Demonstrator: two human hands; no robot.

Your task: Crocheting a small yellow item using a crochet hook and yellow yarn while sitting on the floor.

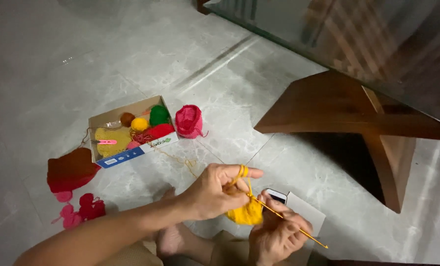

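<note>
yarn, yellow, ran in loops around the forefinger of the left hand [215,192], whose fingers were pinched together on the strand and on the top edge of the yellow crochet piece [244,214]. that piece hung just under the left fingertips and touched the right hand [276,234]. the right hand was clamped on a thin yellow crochet hook [289,221], its tip buried in the piece at the pinch and its tail sticking out past the right knuckles, away from the body.

behind the right hand, partly hidden by it, a white card or slim box [306,212] lay on the tiled floor [230,83], with what looked like a dark phone [276,196] at its near corner; the view there was too poor to be sure.

beyond the left hand, well apart, sat an open cardboard box [112,117] with a blue and white printed strip along its front wall. inside it lay a flat yellow knitted piece [109,138] with a pink clip [106,142] on it, and small balls of brown, yellow, green and red yarn. a pink yarn ball [189,121] stood just beside the box. farther to the left of the grip, a dark red knitted piece [70,170] and small pink and red pieces [82,209] rested on the floor. a dark wooden table leg [338,106] stood beyond the right hand.
</note>
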